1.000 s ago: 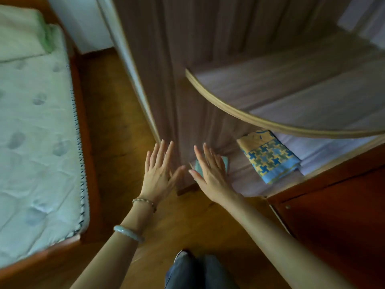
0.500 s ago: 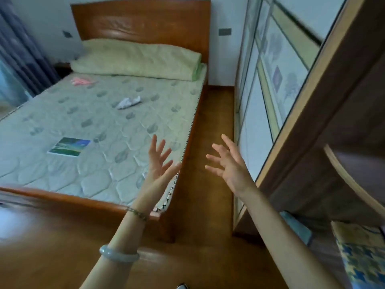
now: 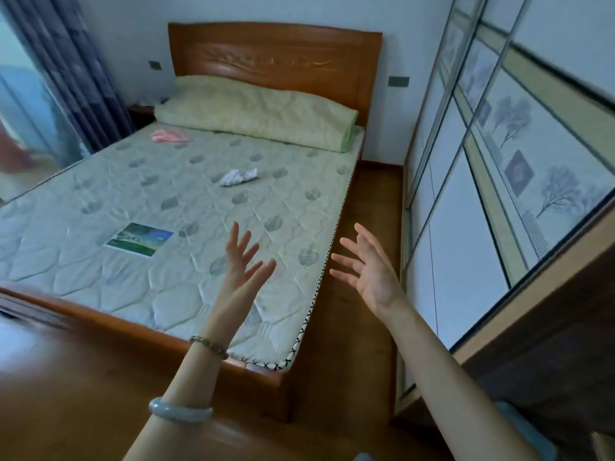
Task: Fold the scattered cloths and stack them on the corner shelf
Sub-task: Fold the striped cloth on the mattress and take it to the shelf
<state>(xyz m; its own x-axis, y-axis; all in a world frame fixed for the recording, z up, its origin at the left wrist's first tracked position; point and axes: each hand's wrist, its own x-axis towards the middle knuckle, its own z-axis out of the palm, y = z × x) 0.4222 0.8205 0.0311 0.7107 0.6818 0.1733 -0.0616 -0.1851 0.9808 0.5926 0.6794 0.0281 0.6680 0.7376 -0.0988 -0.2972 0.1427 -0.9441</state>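
Observation:
Two loose cloths lie on the mattress (image 3: 166, 194): a crumpled white cloth (image 3: 238, 177) near the middle and a pink cloth (image 3: 169, 136) by the pillow. A folded light blue cloth (image 3: 522, 427) shows at the bottom right, on the low corner shelf, partly behind my right arm. My left hand (image 3: 244, 261) is raised over the bed's near right corner, fingers spread, holding nothing. My right hand (image 3: 367, 267) hangs open over the floor strip between bed and wardrobe, also empty.
A long green pillow (image 3: 259, 111) lies against the wooden headboard (image 3: 276, 58). A flat picture card (image 3: 139, 238) rests on the mattress. The sliding-door wardrobe (image 3: 482, 194) lines the right side. Curtains (image 3: 66, 71) hang at the left. Wooden floor (image 3: 66, 377) surrounds the bed foot.
My view swung from the corner shelf up to the bed. Both hands left the blue cloth on the shelf and rose, open, toward the bed.

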